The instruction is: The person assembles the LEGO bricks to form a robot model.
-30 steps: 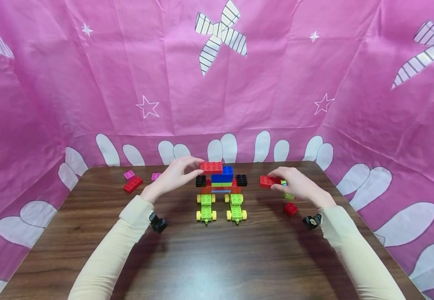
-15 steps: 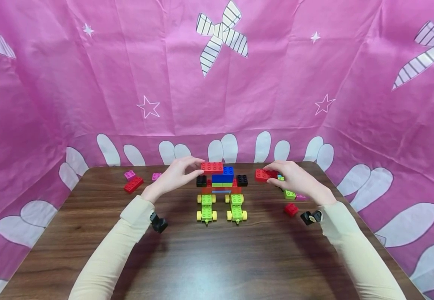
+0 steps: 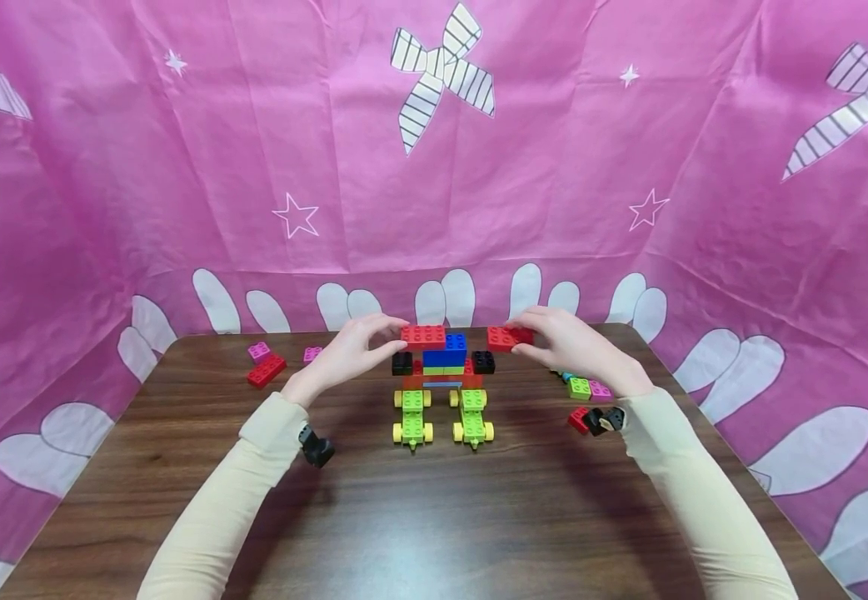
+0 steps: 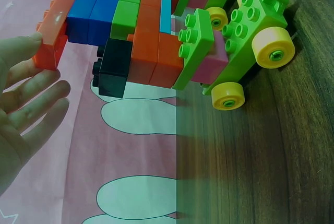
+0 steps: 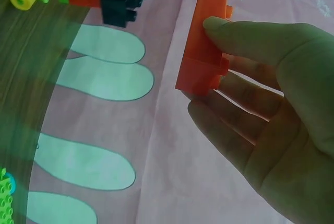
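On the table stands a toy-brick build: two lime wheeled bases (image 3: 412, 425) carry red bricks, a lime layer, blue bricks (image 3: 444, 358) and a black brick (image 3: 483, 362) on either side. My left hand (image 3: 355, 346) pinches a red brick (image 3: 423, 336) seated on the left part of the blue top; the left wrist view shows thumb and fingers at the end of that brick (image 4: 55, 23). Right of the build, my right hand (image 3: 572, 343) holds another red brick (image 3: 501, 337) in the air. In the right wrist view the thumb lies across this brick (image 5: 201, 41), its studs toward the palm.
At the back left lie a long red brick (image 3: 266, 370) and pink bricks (image 3: 258, 351). To the right, under the right arm, are a lime brick (image 3: 580, 387), a pink brick (image 3: 601, 389) and a small red brick (image 3: 577, 418). A pink curtain (image 3: 434, 208) surrounds the table.
My right hand has carried its red brick left and up toward the top of the build, uncovering the lime and pink bricks behind it. The left hand has stayed in place.
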`<state>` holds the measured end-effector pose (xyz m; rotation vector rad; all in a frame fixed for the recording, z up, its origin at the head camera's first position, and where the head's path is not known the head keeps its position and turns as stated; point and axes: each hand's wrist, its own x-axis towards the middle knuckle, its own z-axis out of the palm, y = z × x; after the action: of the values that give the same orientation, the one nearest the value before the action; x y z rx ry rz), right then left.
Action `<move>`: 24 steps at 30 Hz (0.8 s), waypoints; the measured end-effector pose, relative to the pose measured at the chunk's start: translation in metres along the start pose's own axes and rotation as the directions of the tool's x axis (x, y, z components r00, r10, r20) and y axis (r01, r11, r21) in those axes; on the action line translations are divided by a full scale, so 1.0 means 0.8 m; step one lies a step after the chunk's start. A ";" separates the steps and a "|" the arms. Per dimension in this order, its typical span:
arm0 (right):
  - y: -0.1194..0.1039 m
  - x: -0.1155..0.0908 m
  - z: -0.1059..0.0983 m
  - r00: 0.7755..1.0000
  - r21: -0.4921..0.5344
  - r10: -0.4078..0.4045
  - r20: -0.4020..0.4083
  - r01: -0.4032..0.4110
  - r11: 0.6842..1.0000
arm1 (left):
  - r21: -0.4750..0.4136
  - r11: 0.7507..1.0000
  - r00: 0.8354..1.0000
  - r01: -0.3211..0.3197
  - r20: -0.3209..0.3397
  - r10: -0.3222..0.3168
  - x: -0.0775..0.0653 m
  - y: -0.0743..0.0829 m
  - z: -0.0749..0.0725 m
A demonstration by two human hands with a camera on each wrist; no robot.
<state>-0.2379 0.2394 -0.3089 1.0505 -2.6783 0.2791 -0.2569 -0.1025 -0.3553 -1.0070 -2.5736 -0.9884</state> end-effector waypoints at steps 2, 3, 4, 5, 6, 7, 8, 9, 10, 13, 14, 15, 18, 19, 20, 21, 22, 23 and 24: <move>-0.003 0.005 0.000 1.000 0.001 -0.004 0.000 0.004 1.000 | 0.000 1.000 1.000 0.001 0.000 -0.001 0.000 0.000 0.000; -0.005 0.007 -0.001 1.000 0.002 -0.007 0.000 0.007 1.000 | 0.001 1.000 1.000 0.001 0.000 -0.001 0.000 0.000 0.000; -0.006 0.009 -0.001 1.000 0.002 -0.011 0.000 0.011 1.000 | 0.001 1.000 1.000 0.001 0.000 -0.001 0.000 0.000 0.000; -0.008 0.011 -0.001 1.000 0.003 -0.015 0.000 0.015 1.000 | 0.001 1.000 1.000 0.001 0.000 -0.001 0.000 0.000 0.000; -0.009 0.014 0.000 1.000 0.004 -0.018 -0.001 0.018 1.000 | 0.001 1.000 1.000 -0.001 -0.001 0.001 0.000 0.000 0.000; -0.010 0.015 0.000 1.000 0.005 -0.024 -0.004 0.024 1.000 | 0.000 1.000 1.000 -0.003 -0.001 0.003 0.000 0.001 0.000; -0.011 0.017 0.000 0.999 0.007 -0.031 -0.008 0.031 0.999 | 0.000 1.000 1.000 -0.005 -0.002 0.005 0.001 0.001 0.000; -0.012 0.019 0.001 0.999 0.007 -0.039 -0.011 0.039 0.999 | 0.000 1.000 1.000 -0.005 -0.003 0.005 0.001 0.001 0.000; -0.013 0.022 0.001 0.999 0.008 -0.046 -0.016 0.047 0.999 | 0.001 1.000 1.000 -0.006 -0.004 0.006 0.001 0.001 0.000; -0.015 0.027 0.003 0.998 0.019 -0.062 -0.023 0.063 0.998 | 0.005 1.000 1.000 -0.005 -0.005 0.005 0.001 0.000 0.000; -0.016 0.028 0.003 0.998 0.023 -0.061 -0.021 0.061 0.998 | 0.006 1.000 1.000 -0.004 -0.004 0.004 0.001 0.000 0.000; -0.017 0.030 0.003 0.998 0.031 -0.057 -0.016 0.057 0.998 | 0.007 1.000 1.000 -0.003 -0.003 0.003 0.001 -0.001 0.000; -0.020 0.033 0.004 0.999 0.045 -0.050 -0.001 0.050 0.998 | 0.007 1.000 1.000 -0.001 0.001 0.001 0.001 -0.001 0.001; -0.020 0.034 0.004 0.999 0.051 -0.049 0.003 0.049 0.998 | 0.007 1.000 1.000 -0.001 0.002 0.001 0.001 -0.001 0.001; -0.021 0.035 0.005 0.999 0.054 -0.047 0.006 0.047 0.997 | 0.006 1.000 1.000 0.000 0.002 0.000 0.001 -0.001 0.001; -0.022 0.036 0.005 0.999 0.057 -0.047 0.009 0.047 0.997 | 0.004 1.000 1.000 0.001 0.002 -0.001 0.001 -0.001 0.001; -0.022 0.038 0.006 0.999 0.058 -0.050 0.009 0.049 0.997 | 0.004 1.000 1.000 0.002 0.002 -0.002 0.001 -0.001 0.001; -0.023 0.039 0.007 0.999 0.061 -0.051 0.010 0.050 0.997 | 0.003 1.000 1.000 0.002 0.001 -0.002 0.001 -0.001 0.001; -0.023 0.040 0.007 0.999 0.063 -0.052 0.011 0.051 0.997 | 0.002 1.000 1.000 0.001 0.001 -0.001 0.001 -0.002 0.001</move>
<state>-0.2489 0.2041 -0.3033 1.1412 -2.6649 0.3496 -0.2582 -0.1022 -0.3563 -1.0056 -2.5755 -0.9851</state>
